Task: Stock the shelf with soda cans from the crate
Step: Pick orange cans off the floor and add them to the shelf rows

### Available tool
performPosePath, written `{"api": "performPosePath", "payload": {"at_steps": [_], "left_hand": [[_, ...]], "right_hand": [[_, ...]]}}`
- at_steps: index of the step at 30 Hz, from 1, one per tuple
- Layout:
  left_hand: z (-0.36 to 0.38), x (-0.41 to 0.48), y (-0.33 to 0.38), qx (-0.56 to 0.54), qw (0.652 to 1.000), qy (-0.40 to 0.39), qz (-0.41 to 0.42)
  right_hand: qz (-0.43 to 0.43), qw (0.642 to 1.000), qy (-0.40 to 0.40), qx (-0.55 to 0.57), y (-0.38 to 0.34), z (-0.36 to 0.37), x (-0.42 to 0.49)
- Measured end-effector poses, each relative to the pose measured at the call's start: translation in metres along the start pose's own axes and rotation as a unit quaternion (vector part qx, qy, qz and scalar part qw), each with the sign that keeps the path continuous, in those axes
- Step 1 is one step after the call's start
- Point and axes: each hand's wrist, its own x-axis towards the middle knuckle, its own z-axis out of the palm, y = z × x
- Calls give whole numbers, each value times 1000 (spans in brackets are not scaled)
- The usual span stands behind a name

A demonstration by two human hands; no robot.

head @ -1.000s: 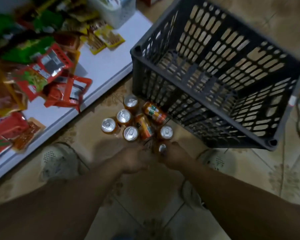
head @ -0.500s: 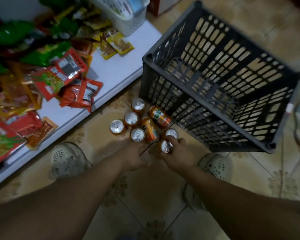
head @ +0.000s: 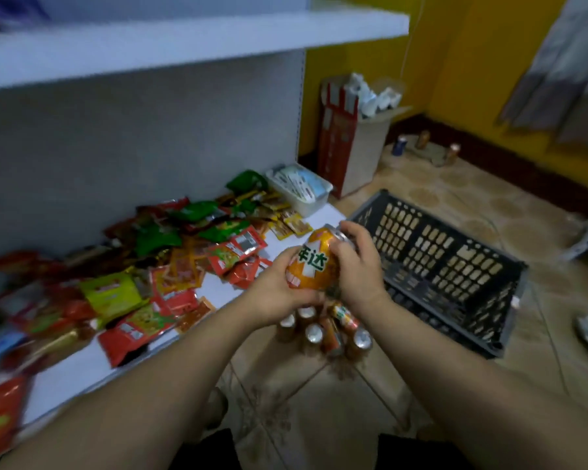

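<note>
An orange soda can (head: 314,262) is held up in front of me, tilted, between both hands. My left hand (head: 275,293) grips its lower end and my right hand (head: 357,266) grips its upper side and top. Below them, several more orange cans (head: 323,329) stand or lie on the tiled floor. The dark slatted crate (head: 435,266) lies tipped beside them on the right. The white lower shelf (head: 92,364) stretches to the left, with a white upper shelf (head: 190,39) above it.
Many red, green and yellow snack packets (head: 170,266) cover the lower shelf, with a white basket (head: 299,188) at its far end. A red and white carton (head: 350,140) stands by the yellow wall. A few cans (head: 421,140) sit on the far floor.
My hands have lifted one can from the floor cluster up to shelf height. The view has swung up from the floor to the shelves and the room.
</note>
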Motion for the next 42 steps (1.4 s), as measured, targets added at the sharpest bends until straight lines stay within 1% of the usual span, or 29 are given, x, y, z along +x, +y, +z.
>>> {"api": "performPosePath", "payload": {"at_steps": [2, 4, 8, 10, 13, 15, 17, 20, 25, 30, 35, 37, 39, 42], "left_hand": [[-20, -21, 25, -46, 998, 43, 9], [-40, -40, 48, -80, 994, 71, 18], [-74, -76, 90, -94, 987, 114, 66], [-89, -95, 110, -87, 980, 152, 96], [-108, -124, 135, -76, 961, 231, 130], [-121, -142, 145, -67, 953, 263, 135], [-135, -158, 149, -55, 948, 285, 133], [-158, -184, 153, -57, 939, 317, 123], [-203, -226, 147, -46, 918, 375, 117], [-262, -263, 127, 13, 906, 418, 71], [-331, -291, 101, 106, 887, 447, -33], [-361, -298, 91, 185, 865, 460, -82], [-390, -303, 84, 261, 831, 475, -120], [-434, -303, 72, 308, 797, 494, -164]], "right_hand": [[-22, 998, -1, 60, -41, 14, -7], [-51, 995, 0, 86, -79, 27, -14], [-97, 987, -37, 123, -147, 53, -38], [-127, 983, -72, 111, -173, 64, -49], [-154, 968, -189, 54, -205, 79, -60], [-166, 956, -240, -9, -222, 89, -65], [-185, 947, -261, -32, -239, 101, -73], [-211, 936, -282, -19, -259, 126, -86], [-222, 911, -347, 11, -281, 187, -109], [-232, 886, -401, 17, -292, 256, -127], [-227, 875, -428, 19, -301, 323, -131], [-216, 870, -442, 21, -305, 350, -128], [-214, 868, -448, 13, -307, 378, -124], [-220, 867, -448, -1, -310, 418, -117]]}}
